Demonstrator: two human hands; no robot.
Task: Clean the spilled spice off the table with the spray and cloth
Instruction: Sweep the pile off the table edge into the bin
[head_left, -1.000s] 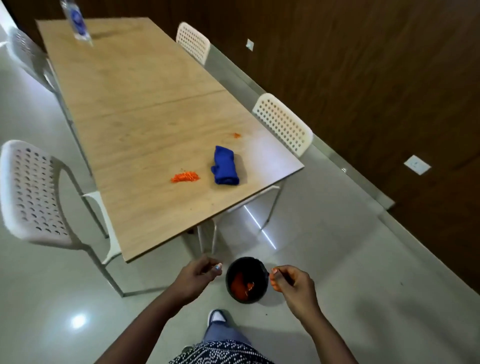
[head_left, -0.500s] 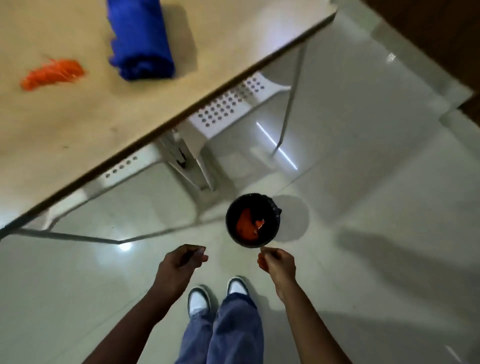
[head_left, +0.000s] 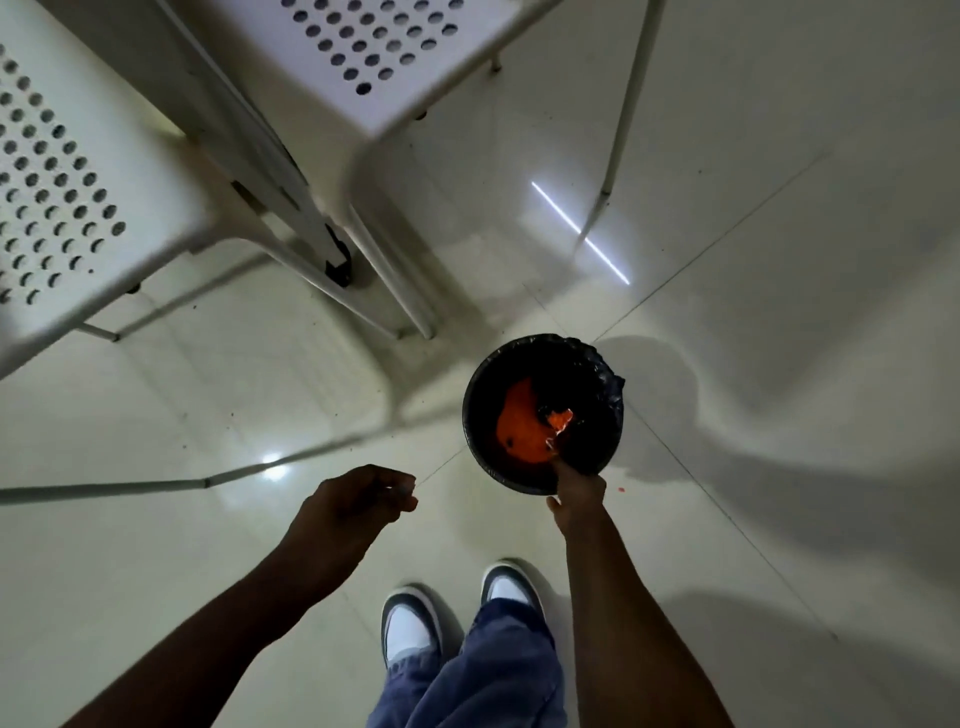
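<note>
The head view looks straight down at a pale tiled floor (head_left: 753, 156). Right of the frame's centre stands a small round bin (head_left: 543, 413) lined with a black bag, and an orange heap of spice (head_left: 522, 428) lies at its bottom, with a few orange specks on the tiles just right of the bin.

The right hand (head_left: 576, 496) reaches over the bin's near rim from below; its fingers point down into the opening and are tinted orange at the tips, but whether they pinch anything cannot be told from this angle. The left hand (head_left: 353, 512) hangs in mid-air at lower centre-left, well apart from the bin, its fingers curled loosely inward with the thumb near the fingertips; nothing can be made out between them.

Two white perforated chairs fill the top: one seat (head_left: 57, 208) at upper left, another (head_left: 374, 57) at upper centre, with thin metal legs slanting across the floor. At bottom centre are blue jeans (head_left: 483, 670) and two white shoes (head_left: 410, 629).
</note>
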